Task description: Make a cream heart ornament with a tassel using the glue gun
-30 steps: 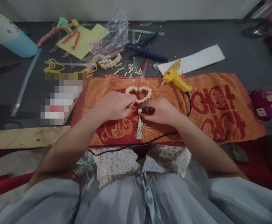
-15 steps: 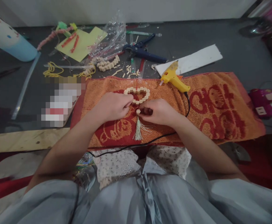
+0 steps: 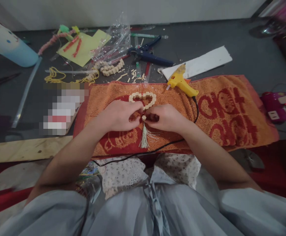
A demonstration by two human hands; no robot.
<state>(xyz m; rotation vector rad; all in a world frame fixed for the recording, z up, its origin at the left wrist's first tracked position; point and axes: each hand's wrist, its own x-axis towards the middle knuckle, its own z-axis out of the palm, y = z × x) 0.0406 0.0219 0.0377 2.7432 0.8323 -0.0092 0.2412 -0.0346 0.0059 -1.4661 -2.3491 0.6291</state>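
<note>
A cream heart-shaped bead ornament [image 3: 143, 97] lies on an orange and red towel [image 3: 219, 108]. A pale tassel [image 3: 144, 137] with a bead on top hangs below the heart's tip. My left hand [image 3: 119, 115] has its fingers curled, pinching at the lower left side of the heart. My right hand [image 3: 166, 117] is closed too, its fingertips pinching by the bead at the tassel's top. What sits between the fingertips is too small to make out fully.
A yellow glue gun [image 3: 181, 82] lies on the towel's far edge, its black cord [image 3: 157, 149] running past my right wrist. Beyond the towel lie blue pliers [image 3: 147, 54], white card [image 3: 198, 64], clear plastic wrap [image 3: 115, 41], yellow paper [image 3: 84, 46] and several small cut sticks. A wooden plank [image 3: 27, 149] lies left.
Both hands stay at the heart and tassel. The left fingers have curled in closer to the heart's tip; the view has shifted slightly.
</note>
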